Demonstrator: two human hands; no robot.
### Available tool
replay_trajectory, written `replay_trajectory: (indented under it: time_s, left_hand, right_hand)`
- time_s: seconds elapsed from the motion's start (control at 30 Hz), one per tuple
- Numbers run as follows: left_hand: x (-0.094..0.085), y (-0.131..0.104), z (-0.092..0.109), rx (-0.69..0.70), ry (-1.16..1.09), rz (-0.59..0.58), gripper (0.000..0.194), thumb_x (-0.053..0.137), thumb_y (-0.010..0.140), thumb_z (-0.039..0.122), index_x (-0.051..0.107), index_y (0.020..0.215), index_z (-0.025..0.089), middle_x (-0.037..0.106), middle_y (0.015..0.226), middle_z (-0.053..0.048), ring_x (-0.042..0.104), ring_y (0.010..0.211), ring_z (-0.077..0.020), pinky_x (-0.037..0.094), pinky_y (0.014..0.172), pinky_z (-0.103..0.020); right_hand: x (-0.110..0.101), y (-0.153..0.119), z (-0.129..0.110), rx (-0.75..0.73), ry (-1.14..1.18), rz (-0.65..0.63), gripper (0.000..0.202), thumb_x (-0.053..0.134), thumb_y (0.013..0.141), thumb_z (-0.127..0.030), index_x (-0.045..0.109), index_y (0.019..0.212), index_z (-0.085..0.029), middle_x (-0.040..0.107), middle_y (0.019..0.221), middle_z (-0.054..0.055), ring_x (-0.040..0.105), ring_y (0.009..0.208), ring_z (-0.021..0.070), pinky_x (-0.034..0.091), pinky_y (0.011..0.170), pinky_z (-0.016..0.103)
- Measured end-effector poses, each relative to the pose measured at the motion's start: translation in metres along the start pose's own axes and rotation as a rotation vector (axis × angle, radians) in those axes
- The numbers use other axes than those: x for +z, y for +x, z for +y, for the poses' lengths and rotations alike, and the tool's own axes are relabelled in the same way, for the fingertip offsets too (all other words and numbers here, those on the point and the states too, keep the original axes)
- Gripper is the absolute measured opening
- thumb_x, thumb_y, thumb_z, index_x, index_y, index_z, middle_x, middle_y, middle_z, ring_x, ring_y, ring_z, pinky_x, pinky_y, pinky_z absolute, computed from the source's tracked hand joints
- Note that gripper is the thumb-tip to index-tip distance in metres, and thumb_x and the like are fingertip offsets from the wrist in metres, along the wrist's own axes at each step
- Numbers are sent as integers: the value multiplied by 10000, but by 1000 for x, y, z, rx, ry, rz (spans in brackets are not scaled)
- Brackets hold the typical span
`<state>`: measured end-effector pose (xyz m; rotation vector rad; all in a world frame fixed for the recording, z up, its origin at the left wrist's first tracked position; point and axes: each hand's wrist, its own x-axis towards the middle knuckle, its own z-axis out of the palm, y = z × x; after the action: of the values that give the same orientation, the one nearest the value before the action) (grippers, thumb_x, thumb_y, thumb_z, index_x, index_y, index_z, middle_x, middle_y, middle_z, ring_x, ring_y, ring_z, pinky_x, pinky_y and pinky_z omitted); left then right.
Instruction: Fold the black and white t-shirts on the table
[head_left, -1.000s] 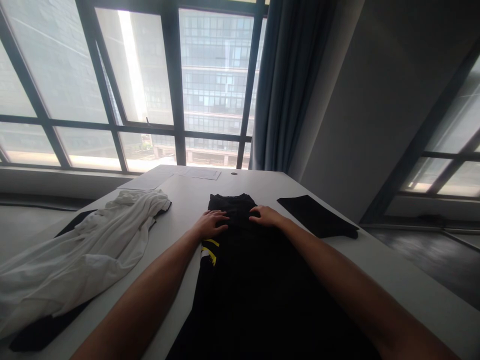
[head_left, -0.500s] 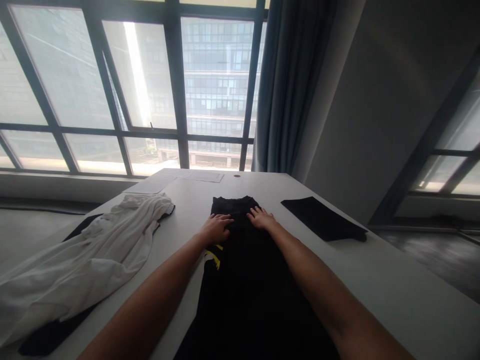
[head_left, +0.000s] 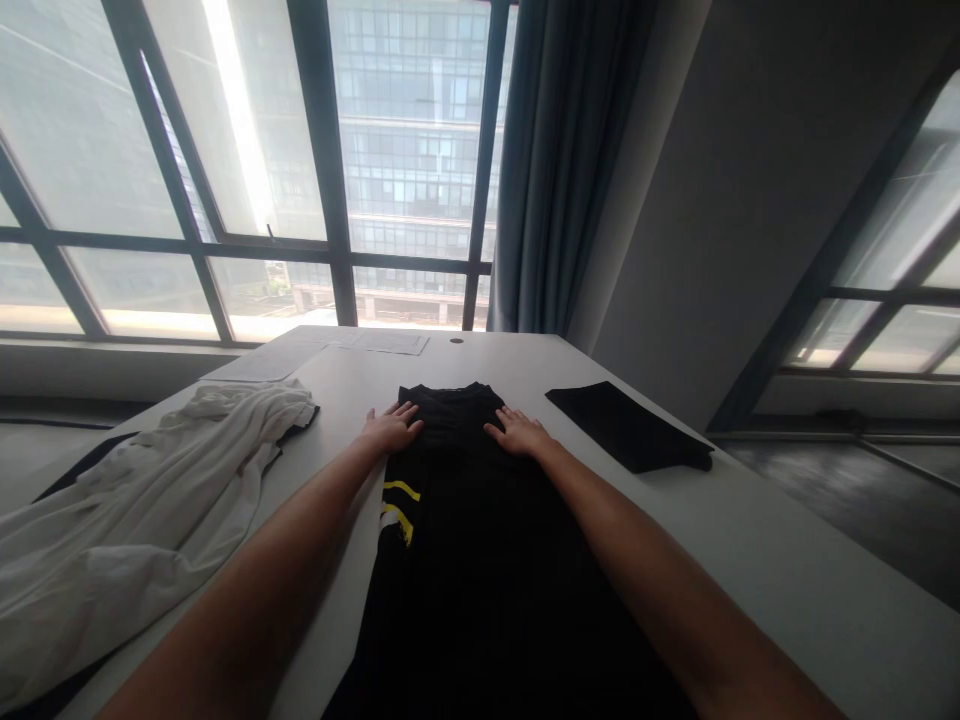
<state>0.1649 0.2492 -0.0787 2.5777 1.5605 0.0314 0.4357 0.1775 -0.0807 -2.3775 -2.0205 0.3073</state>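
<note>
A black garment [head_left: 480,540], with yellow stripes and a small white patch on its left side, lies stretched out towards me on the white table. It looks like a shirt; its near end runs out of view. My left hand [head_left: 394,428] rests on its far left edge, fingers spread. Opposite, on the far right edge, lies my right hand [head_left: 516,432], flat with the fingers stretched out. Neither hand grips the cloth.
To the left, a rumpled white garment [head_left: 172,500] lies over dark cloth. A folded black cloth [head_left: 630,425] is on the right of the white table [head_left: 750,560]. Paper sheets [head_left: 386,343] lie at the back, before the windows and a blue-grey curtain [head_left: 551,170].
My left hand has slid outward to the left edge of the garment, and more of the yellow stripes shows. My right hand stays at the right edge. The view has shifted slightly.
</note>
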Motion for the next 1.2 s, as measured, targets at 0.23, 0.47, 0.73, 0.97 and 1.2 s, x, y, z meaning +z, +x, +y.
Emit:
replay_trajectory:
  time_s: [0.23,0.47,0.73,0.97,1.2]
  left_hand:
    - [-2,7,1,-93,49,33,612,195,967,497,276,1532,275,198,1607,-49,144,1479,-314,94,1128,-663]
    - [1,-55,40,198,36,25,634,338,940,568,309,1513,297,226,1602,-41,165,1476,-307,142,1155,-586]
    - [11,-111,60,79,-22,-106,882,281,824,814,208,1550,318,34,1622,-53,9,1458,-451,109,1055,-754]
    - [11,-74,46,93,3,-67,725,219,920,685,232,1541,311,101,1625,-37,46,1484,-358,84,1110,-690]
    - [10,-24,34,106,19,-70,690,207,943,632,225,1544,294,109,1627,-34,60,1490,-312,81,1155,-600]
  right_hand:
    - [4,18,-4,87,11,14,741,140,962,-625,118,1569,-201,37,1633,54,72,1491,253,88,1172,523]
    - [4,-36,-12,-96,-86,67,700,206,963,-623,217,1553,-247,145,1623,68,109,1480,295,60,1164,540]
    - [6,-122,-41,-173,-3,-124,801,265,884,-753,156,1556,-330,18,1635,23,-5,1480,366,13,1118,664]
    - [-2,-92,-56,-130,-1,-154,784,225,921,-702,114,1566,-270,-14,1633,33,-40,1481,357,58,1099,705]
    - [4,-46,-58,-120,6,-102,802,175,926,-703,122,1569,-225,3,1633,66,-26,1485,336,61,1123,668]
